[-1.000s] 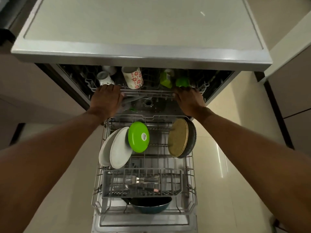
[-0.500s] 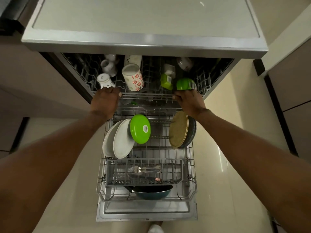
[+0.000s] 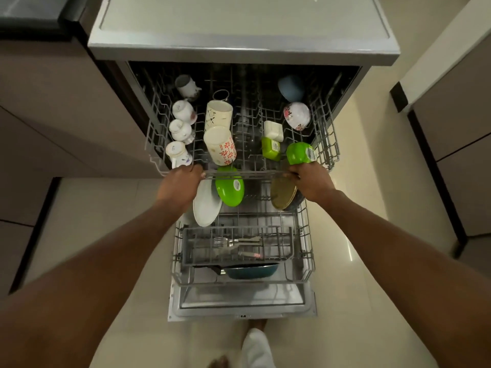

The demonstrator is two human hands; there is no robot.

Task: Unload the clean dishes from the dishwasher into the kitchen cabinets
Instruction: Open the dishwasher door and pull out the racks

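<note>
The dishwasher's upper rack (image 3: pixel 325 134) is slid out over the lower rack (image 3: pixel 305 235). My left hand (image 3: pixel 180 185) and my right hand (image 3: pixel 309 180) both grip its front bar. The upper rack holds several white mugs (image 3: pixel 183 111), two tall patterned cups (image 3: pixel 220 146), a green cup (image 3: pixel 300 153), a green square container (image 3: pixel 271 148) and a floral bowl (image 3: pixel 297 115). Below stand a white plate (image 3: pixel 206 208), a green bowl (image 3: pixel 229 188), tan plates (image 3: pixel 283 193), a cutlery basket (image 3: pixel 239 245) with forks, and a dark blue pan (image 3: pixel 251 270).
The dishwasher door (image 3: pixel 241 301) lies open flat toward my feet (image 3: pixel 255 341). The countertop (image 3: pixel 239 19) overhangs the machine. Cabinet fronts (image 3: pixel 53 102) stand at left and at right (image 3: pixel 462 128), with pale tiled floor (image 3: pixel 350 221) on both sides.
Both hands have pulled the upper rack out toward me, so more mugs, cups and bowls now show. The view has moved back and up.
</note>
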